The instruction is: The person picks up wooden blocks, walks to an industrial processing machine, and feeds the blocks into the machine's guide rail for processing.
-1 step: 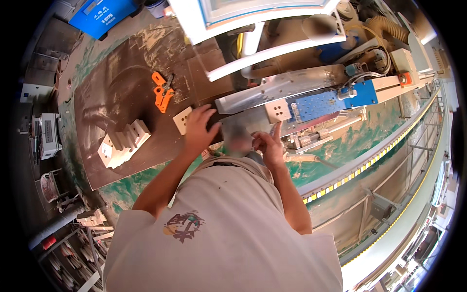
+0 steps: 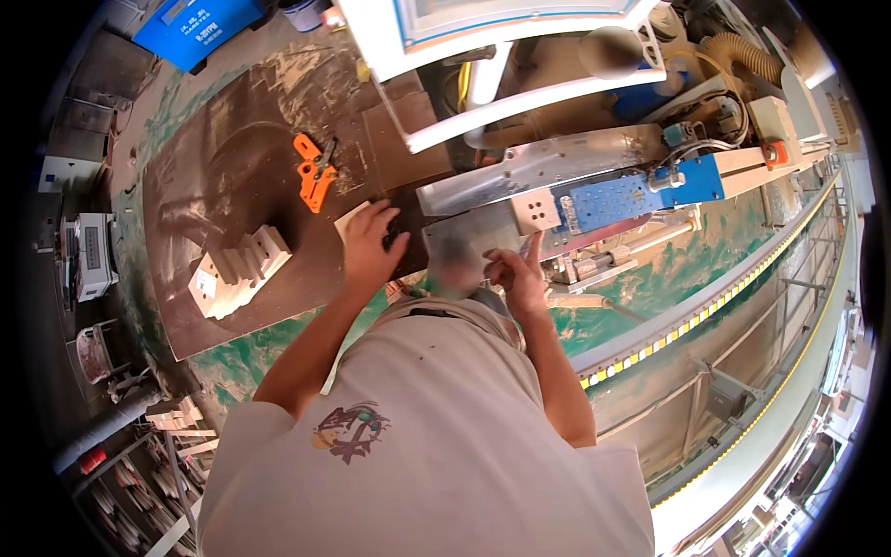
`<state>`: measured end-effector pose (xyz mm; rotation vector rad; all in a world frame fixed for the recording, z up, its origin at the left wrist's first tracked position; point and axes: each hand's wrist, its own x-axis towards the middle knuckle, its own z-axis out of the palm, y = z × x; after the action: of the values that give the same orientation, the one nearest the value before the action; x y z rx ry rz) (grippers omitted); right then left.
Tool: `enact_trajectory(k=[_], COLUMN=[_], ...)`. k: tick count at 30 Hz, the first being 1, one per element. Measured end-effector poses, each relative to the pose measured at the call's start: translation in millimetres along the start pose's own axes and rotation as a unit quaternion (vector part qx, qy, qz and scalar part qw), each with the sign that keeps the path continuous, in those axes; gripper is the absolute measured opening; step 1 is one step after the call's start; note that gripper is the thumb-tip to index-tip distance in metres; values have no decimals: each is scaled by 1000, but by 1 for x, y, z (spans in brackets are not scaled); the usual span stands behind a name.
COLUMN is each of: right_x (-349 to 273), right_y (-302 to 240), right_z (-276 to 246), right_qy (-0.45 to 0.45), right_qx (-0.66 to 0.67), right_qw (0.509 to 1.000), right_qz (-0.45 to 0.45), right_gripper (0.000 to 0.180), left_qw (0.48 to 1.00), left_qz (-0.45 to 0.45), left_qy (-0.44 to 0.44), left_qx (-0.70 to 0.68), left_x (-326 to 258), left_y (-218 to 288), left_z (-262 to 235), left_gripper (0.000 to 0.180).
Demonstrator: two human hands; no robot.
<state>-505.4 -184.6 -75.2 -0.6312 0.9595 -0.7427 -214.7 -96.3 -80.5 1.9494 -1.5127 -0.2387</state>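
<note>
My left hand (image 2: 371, 249) lies over a small pale wooden block (image 2: 350, 221) on the brown board, its fingers spread and partly covering it. Whether the fingers grip the block is hidden. My right hand (image 2: 522, 286) is beside the machine's metal bed, one digit stretched up to the lower edge of a holed wooden block (image 2: 535, 212), the other fingers loosely curled. Nothing shows in that hand. The holed block sits against the machine's blue plate (image 2: 608, 200). Several notched wooden pieces (image 2: 239, 272) stand together left of my left hand.
An orange tool with a black lever (image 2: 314, 174) lies on the brown board (image 2: 195, 176). A white-framed panel (image 2: 520, 107) overhangs the machine's far side. A metal rail (image 2: 557, 153) runs behind the blue plate. A blue bin (image 2: 198, 35) stands at the far left.
My left hand has shifted slightly and covers more of the small wooden block, whose holes no longer show. My right hand stays by the holed block. The view has shifted a little.
</note>
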Motion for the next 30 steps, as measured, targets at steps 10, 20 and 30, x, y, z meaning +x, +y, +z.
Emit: enact_trajectory(k=[10, 20, 30], right_x=[2, 5, 18], right_y=[18, 18, -10], right_z=[14, 9, -19], right_qy=[62, 43, 53], right_qx=[21, -5, -12], right_qw=[998, 999, 998], right_qz=[-19, -19, -29], right_gripper=[108, 107, 101], left_qw=[988, 989, 990], left_qz=[-89, -76, -102], left_qy=[-86, -82, -75], left_qx=[90, 97, 63], left_x=[-36, -30, -21], left_y=[-54, -61, -44], left_z=[-53, -44, -50], left_gripper=[80, 80, 72])
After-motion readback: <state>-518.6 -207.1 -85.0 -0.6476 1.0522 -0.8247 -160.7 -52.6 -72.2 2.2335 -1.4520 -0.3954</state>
